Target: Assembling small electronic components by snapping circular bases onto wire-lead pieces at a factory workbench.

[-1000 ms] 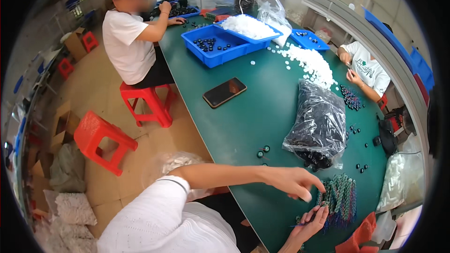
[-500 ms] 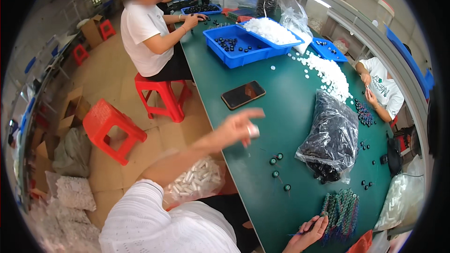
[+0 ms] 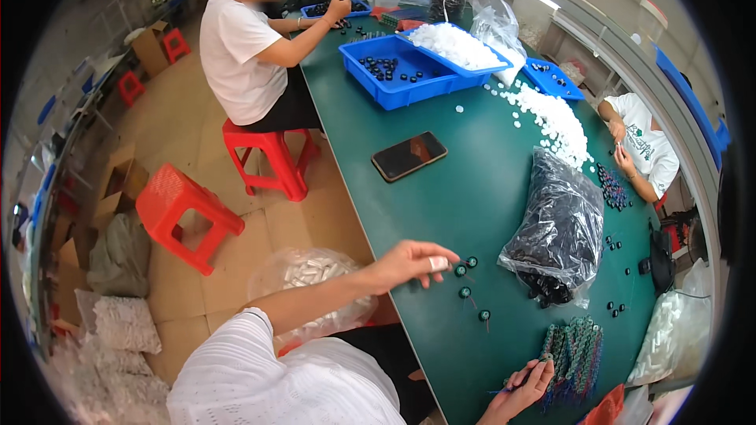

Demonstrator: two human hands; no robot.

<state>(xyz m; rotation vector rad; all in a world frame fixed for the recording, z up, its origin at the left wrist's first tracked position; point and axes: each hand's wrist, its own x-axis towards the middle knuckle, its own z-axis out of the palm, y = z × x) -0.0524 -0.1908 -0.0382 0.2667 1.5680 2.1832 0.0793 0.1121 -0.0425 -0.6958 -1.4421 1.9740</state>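
Observation:
My left hand [image 3: 416, 262], a white wrap on one finger, hovers over the green table with its fingers loosely apart. Its fingertips are beside small black round parts [image 3: 465, 293] with green faces and thin wire tails. Near the table's front, my right hand [image 3: 521, 390] is closed on a small part with thin dark-blue wires; the fingers hide most of it. Touching or close beside that hand lies a bundle of green discs [image 3: 576, 354] strung in rows with coloured wires. Beyond it rests a clear plastic bag [image 3: 557, 224] of black parts.
A dark phone [image 3: 409, 157] lies farther up the table. Blue trays [image 3: 394, 98] and a heap of white pieces [image 3: 551, 122] are at the back. Co-workers [image 3: 244, 63] sit at left and right. Red stools [image 3: 189, 216] and a bag of white cylinders [image 3: 315, 271] are at my left.
My left hand has come down the table toward me, to the black round parts, its fingers less spread. My right hand has barely moved. The left co-worker has raised a hand.

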